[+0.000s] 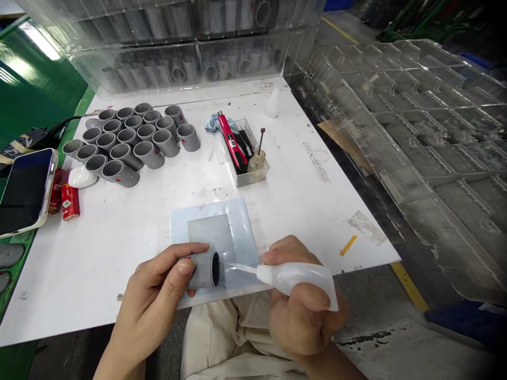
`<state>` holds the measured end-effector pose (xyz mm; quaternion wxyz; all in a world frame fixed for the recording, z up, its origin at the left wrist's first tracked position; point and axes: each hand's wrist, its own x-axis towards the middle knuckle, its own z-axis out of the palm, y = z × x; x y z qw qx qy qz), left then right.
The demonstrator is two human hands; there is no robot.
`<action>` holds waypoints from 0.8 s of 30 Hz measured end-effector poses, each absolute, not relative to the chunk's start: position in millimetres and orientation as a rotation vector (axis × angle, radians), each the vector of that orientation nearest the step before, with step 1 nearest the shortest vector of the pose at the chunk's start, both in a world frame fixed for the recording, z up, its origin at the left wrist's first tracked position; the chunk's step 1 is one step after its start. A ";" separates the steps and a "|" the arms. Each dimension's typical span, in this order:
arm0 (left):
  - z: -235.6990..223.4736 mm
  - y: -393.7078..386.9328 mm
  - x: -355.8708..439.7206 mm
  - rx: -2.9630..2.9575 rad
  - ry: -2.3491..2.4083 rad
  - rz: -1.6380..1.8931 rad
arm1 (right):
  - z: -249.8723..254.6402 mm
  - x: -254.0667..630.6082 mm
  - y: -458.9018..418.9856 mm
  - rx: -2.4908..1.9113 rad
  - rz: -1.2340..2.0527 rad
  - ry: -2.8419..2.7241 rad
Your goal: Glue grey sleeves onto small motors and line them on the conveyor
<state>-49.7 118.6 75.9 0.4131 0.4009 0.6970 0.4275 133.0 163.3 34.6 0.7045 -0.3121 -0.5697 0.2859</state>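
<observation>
Fingers wrapped round, your left hand [149,296] holds the grey tube [203,270] over the blue cloth [240,228], your right hand [296,326] the squeeze bottle [299,277], apparently aiming its nozzle [246,268]; the next move needs steadiness.

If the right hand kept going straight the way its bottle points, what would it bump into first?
Probably the grey tube in the left hand: the nozzle of the white bottle in the right hand points toward its open end. One view leaves depth unclear.

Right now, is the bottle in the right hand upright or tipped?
Tipped: the bottle lies sideways in the right hand, its nozzle pointing at the gray tube.
</observation>
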 end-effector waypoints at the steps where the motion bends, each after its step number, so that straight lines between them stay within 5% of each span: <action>1: 76.1 118.6 -49.6 1.008 1.754 1.075 | 34.4 133.2 163.1 -0.693 0.643 -1.266; 24: 70.1 117.5 -68.8 1.376 1.635 1.020 | 53.6 136.3 161.4 -0.937 0.904 -0.946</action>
